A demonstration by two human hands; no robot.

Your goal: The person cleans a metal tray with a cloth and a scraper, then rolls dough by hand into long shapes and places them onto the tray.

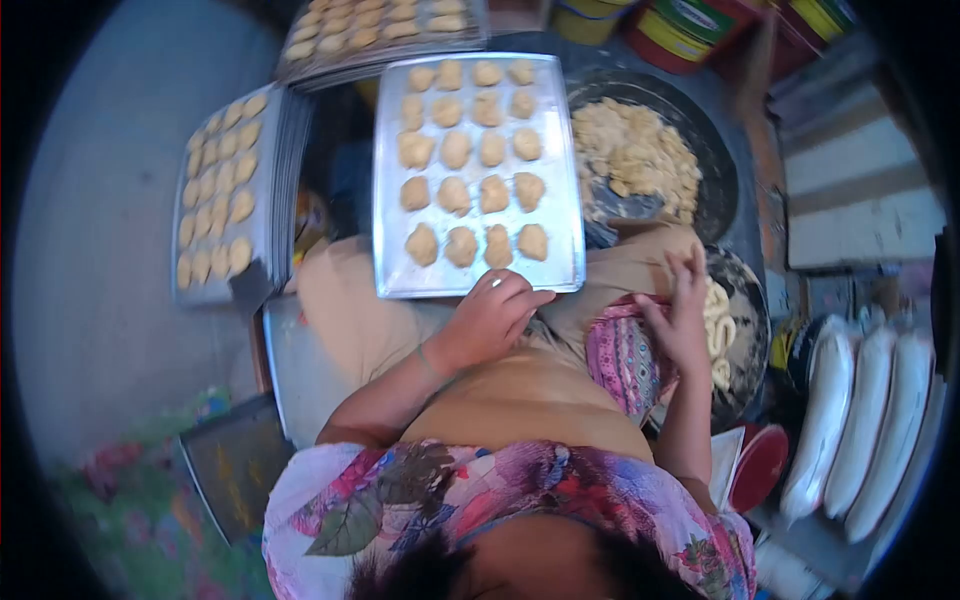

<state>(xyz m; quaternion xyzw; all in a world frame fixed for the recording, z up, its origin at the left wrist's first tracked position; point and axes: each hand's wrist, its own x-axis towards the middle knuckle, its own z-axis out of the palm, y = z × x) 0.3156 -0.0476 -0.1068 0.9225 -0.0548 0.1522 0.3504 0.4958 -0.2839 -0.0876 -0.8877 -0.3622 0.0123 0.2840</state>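
Observation:
A metal baking tray (478, 282) lies across my lap, with rows of small pale dough pieces (456, 150) on it. My left hand (490, 318) is closed at the tray's near edge, its fingers bent together over the rim. The grip underneath is hidden. To the right, my right hand (682, 310) is raised above my thigh with its fingers apart and nothing in it. Beneath that hand lies a pink patterned cloth (625, 355). A dark round pan (748, 345) with pale dough strips (720, 335) is beside it, partly covered by my hand and forearm.
Beyond my right knee sits a large dark basin (715, 130) holding a heap of dough lumps (640, 150). Stacked trays of shaped dough (215, 190) stand at left, with more trays (375, 30) at the top. Buckets (680, 30) and long white wrapped packages (830, 420) are at right.

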